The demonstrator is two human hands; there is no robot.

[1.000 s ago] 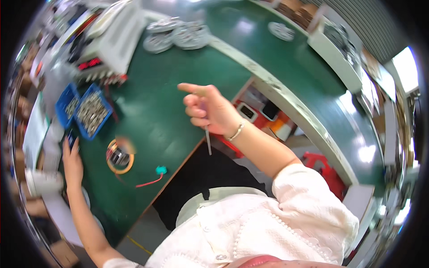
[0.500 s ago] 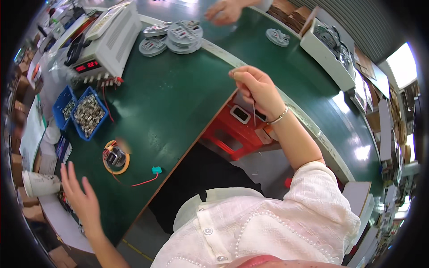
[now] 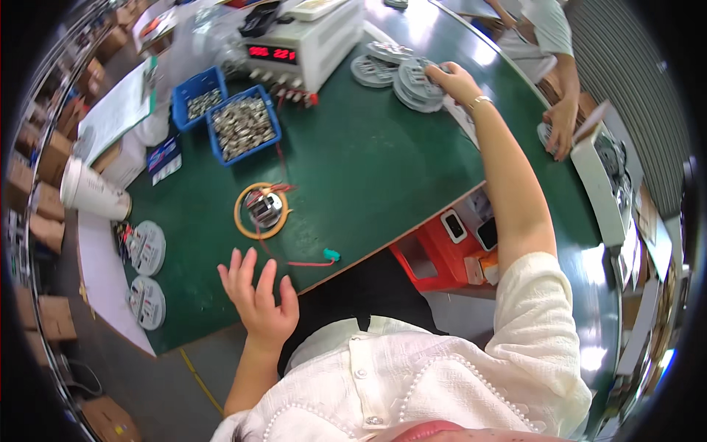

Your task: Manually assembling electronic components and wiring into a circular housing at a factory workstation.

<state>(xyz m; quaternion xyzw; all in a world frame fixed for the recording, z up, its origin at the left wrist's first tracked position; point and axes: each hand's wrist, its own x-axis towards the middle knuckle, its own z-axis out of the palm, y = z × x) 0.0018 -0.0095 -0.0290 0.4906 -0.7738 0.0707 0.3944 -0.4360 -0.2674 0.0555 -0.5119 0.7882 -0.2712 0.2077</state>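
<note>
1. Taking twelve o'clock as straight ahead of the person, the left hand hovers at the near edge of the green surface, its fingers spread wide with nothing in them.
2. At two o'clock from it lies a teal connector on a red wire; at twelve, an orange ring sits around a dark-and-silver part.
3. Off toward nine and ten o'clock, two grey discs, one here and one nearer, lie by the left edge.
4. Past the ring, between eleven and twelve, I see two blue bins side by side, loaded with small metal pieces.
5. Further out, toward one o'clock, the right hand reaches a stack of grey discs. The stack lies at about nine o'clock from the palm, right under the fingertips, which bend over its right rim. Being round, it shows no long axis. The right hand is clearly the nearer; the left is well apart, at seven o'clock from the stack. Whether the right fingers grip a disc or merely touch, I can't tell.
6. At ten o'clock from the stack stands a white power supply.
7. At four o'clock from the right hand, a co-worker's hand is at another disc.
</note>
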